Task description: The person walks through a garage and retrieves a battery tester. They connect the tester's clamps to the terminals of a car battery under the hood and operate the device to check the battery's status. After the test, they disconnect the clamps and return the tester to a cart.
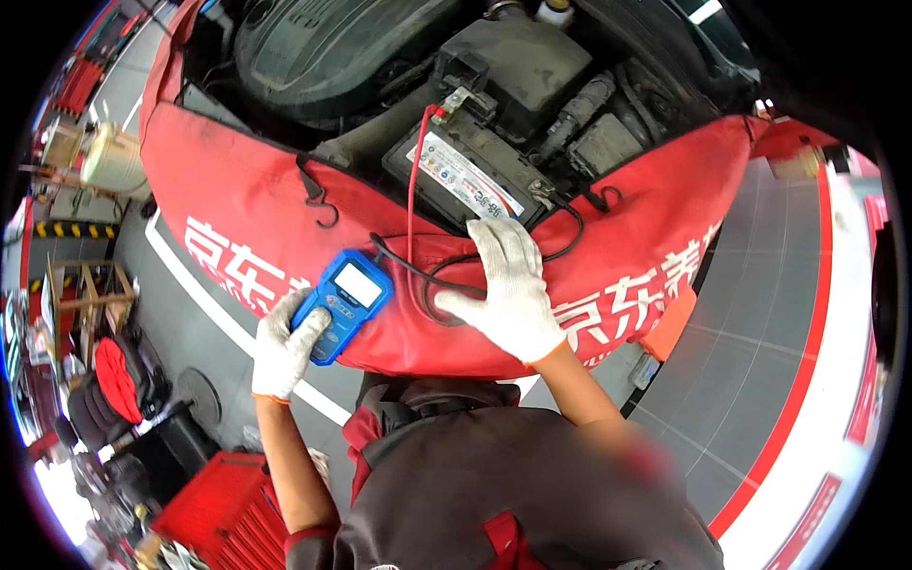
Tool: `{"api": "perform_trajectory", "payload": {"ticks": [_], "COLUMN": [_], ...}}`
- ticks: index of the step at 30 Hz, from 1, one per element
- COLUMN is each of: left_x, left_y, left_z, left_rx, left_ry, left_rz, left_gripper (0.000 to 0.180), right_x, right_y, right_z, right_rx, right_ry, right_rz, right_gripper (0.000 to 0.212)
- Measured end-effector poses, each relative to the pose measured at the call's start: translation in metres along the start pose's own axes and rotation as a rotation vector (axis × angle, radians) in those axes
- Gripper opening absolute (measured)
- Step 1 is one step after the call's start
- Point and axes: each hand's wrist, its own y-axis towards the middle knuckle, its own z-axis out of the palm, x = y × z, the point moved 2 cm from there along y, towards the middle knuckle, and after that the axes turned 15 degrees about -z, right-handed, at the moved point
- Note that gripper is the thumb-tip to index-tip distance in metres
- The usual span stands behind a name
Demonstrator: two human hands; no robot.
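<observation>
My left hand [288,344], in a white knit glove, is closed round a blue handheld battery tester [342,309], its thumb lying on the keypad below a pale screen. Gloved as well, my right hand [508,290] has its fingers stretched out and thumb apart, over the red cover just in front of the car battery [475,161]. The fingertips are by the battery's labelled near edge; whether they touch it I cannot tell. A red lead [414,180] runs up to a clamp on the far-left terminal. From the tester a black lead [579,223] loops past my right hand toward the near-right terminal.
A red protective cover [256,180] with white lettering and black hooks drapes the car's front. Behind it lie the engine cover [323,57] and a black box [522,71]. A red tool cabinet [223,513], a black seat [100,394] and a wooden rack [90,299] stand at the left.
</observation>
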Motion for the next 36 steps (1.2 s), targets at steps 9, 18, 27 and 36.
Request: {"api": "perform_trajectory", "payload": {"ticks": [9,18,27,36], "left_x": [0.005,0.025,0.019,0.012], "left_y": [0.01,0.005,0.009,0.026], "left_z": [-0.008,0.011,0.01,0.004], "left_rx": [0.075,0.44,0.216,0.621], "left_ry": [-0.099,-0.339,0.291,-0.158], "left_rz": [0.094,0.133,0.578,0.19], "left_gripper": [0.038,0.058,0.084,0.071], "right_x": [0.116,0.128,0.127,0.116], "right_y": [-0.028,-0.009,-0.01,-0.017], "right_z": [0.051,0.115,0.116,0.122], "right_rx": [-0.345,-0.524,-0.519,-0.535], "right_ry": [0.297,1.37,1.307,1.336], "right_rz": [0.154,0.541,0.623,0.566], "right_gripper": [0.044,0.052,0.058,0.054]}}
